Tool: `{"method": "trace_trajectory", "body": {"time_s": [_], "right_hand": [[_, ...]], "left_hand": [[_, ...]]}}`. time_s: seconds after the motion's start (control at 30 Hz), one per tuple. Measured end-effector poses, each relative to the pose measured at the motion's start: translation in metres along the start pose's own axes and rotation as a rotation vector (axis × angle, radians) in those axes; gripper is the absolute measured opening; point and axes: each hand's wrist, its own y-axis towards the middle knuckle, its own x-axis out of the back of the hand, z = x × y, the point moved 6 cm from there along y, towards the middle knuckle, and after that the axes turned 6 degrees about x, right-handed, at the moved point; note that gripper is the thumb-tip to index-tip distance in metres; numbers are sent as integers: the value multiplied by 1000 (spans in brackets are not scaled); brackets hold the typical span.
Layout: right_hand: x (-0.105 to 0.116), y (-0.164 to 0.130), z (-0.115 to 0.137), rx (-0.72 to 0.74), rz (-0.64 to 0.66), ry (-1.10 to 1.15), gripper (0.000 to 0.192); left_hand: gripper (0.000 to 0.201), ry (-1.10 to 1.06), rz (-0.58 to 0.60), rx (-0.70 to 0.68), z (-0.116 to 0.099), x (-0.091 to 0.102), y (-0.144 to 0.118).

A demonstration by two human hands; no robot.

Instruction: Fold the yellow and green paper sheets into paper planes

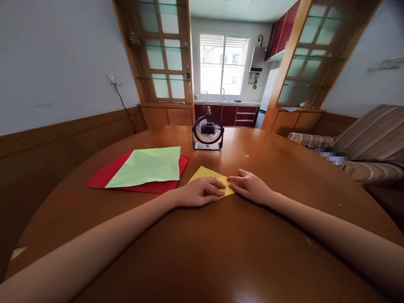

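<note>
Centrally, the folded yellow paper (208, 174) lies flat on the round wooden table (221, 244), just right of the stacked sheets. Your left hand (198, 192) lies palm down over its near left part, fingers (214, 189) held together and pressing the sheet flat. Your right hand (249, 185) meets it at the right corner, fingertips (232, 181) together on the paper's edge; neither hand pinches or lifts it. Beside the yellow sheet, a light green sheet (148, 166) rests on a red sheet (104, 176). Behind them, a small purple desk fan (207, 132) stands upright. A striped sofa (372, 143) sits to the right.
</note>
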Motion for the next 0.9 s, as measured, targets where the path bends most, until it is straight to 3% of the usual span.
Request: {"method": "trace_trajectory", "body": {"time_s": [0.27,0.53,0.7,0.9], "right_hand": [[1,0,1,-8,-12,-2,35],[-2,-1,-6,-22,10,64,33],[0,-3,-10,-58,-28,144,30],[2,-5,-12,-73,-69,186,27]], "left_hand": [[27,81,19,6,-6,-4,-1],[22,344,-46,8,-14,-5,21],[13,330,-95,-28,-11,-6,27],[22,221,-78,-23,-4,-5,31]]}}
